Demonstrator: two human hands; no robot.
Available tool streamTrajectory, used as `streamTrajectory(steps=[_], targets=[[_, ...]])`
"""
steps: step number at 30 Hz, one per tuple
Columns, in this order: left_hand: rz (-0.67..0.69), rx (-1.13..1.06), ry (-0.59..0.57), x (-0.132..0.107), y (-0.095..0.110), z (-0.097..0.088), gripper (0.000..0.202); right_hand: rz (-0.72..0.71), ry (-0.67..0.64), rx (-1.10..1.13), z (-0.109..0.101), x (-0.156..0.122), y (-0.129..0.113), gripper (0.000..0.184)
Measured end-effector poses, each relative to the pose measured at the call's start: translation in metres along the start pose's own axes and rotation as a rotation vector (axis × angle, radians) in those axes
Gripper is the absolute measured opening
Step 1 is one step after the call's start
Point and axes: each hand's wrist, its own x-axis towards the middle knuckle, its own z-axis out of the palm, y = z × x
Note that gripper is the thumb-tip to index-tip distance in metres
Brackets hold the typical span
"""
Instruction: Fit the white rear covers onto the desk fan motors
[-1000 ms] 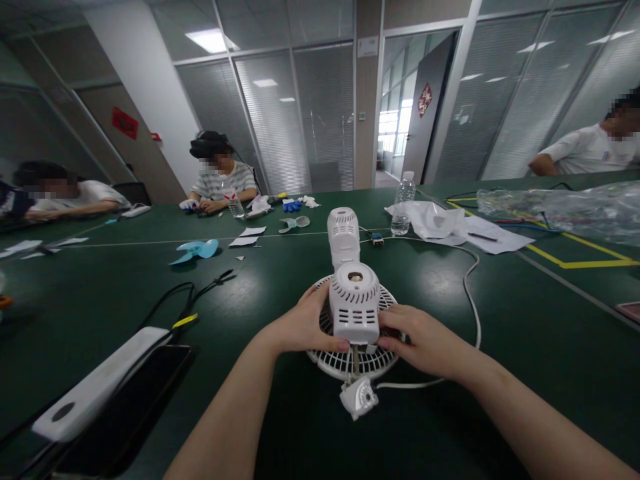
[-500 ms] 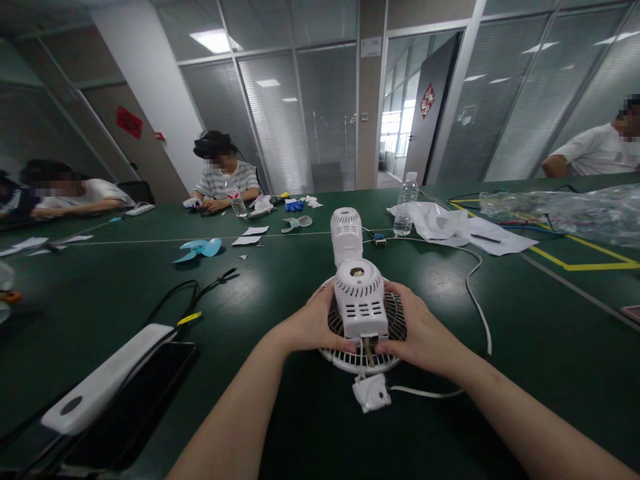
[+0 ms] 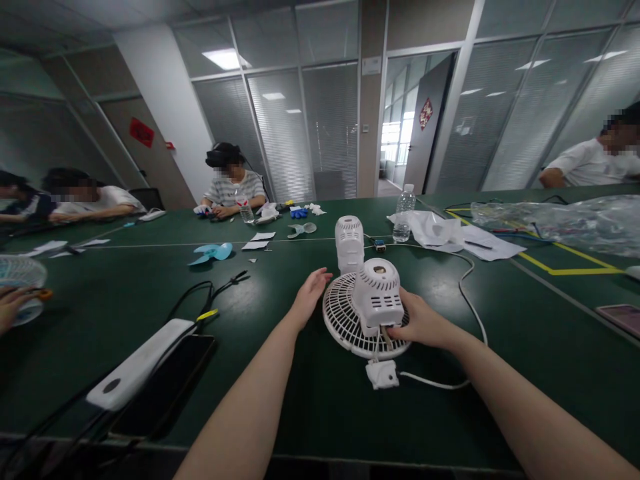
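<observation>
A white fan motor housing (image 3: pixel 379 293) with vent slots stands over a round white fan grille (image 3: pixel 341 319) on the table in front of me. My right hand (image 3: pixel 424 323) grips the housing's right side, thumb at its lower front edge. My left hand (image 3: pixel 311 295) is off it, fingers apart, just left of the grille. Behind stands a second white vented housing (image 3: pixel 349 245). A small white box (image 3: pixel 383 375) hangs on wires at the near side, joined to a white cable (image 3: pixel 440 385).
A white power strip (image 3: pixel 140 363) and a dark phone (image 3: pixel 167 383) lie at left. Blue fan blades (image 3: pixel 211 253) and paper slips are farther back. A water bottle (image 3: pixel 404 215) stands beside crumpled white plastic (image 3: pixel 435 229). Other people sit around the green table.
My left hand has let go of the housing and moved left. The housing and grille have shifted slightly right, with my right hand still on the housing. The view has turned slightly left.
</observation>
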Motion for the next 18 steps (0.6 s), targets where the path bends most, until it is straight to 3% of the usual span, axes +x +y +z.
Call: streamTrajectory(steps=[3, 8, 14, 18], targets=[[-0.045, 0.02, 0.111, 0.002, -0.007, -0.009, 0.053, -0.004, 0.017, 0.052, -0.003, -0.005, -0.008, 0.058], [-0.09, 0.048, 0.093, -0.004, -0.007, -0.012, 0.046, 0.079, 0.044, 0.05, -0.02, -0.023, -0.015, 0.049], [-0.111, 0.075, 0.033, -0.008, -0.005, -0.011, 0.038, 0.23, 0.164, -0.007, -0.06, -0.082, 0.005, 0.04], [-0.113, 0.09, 0.014, -0.008, -0.004, -0.011, 0.033, 0.348, 0.305, -0.08, -0.073, -0.123, 0.025, 0.035]])
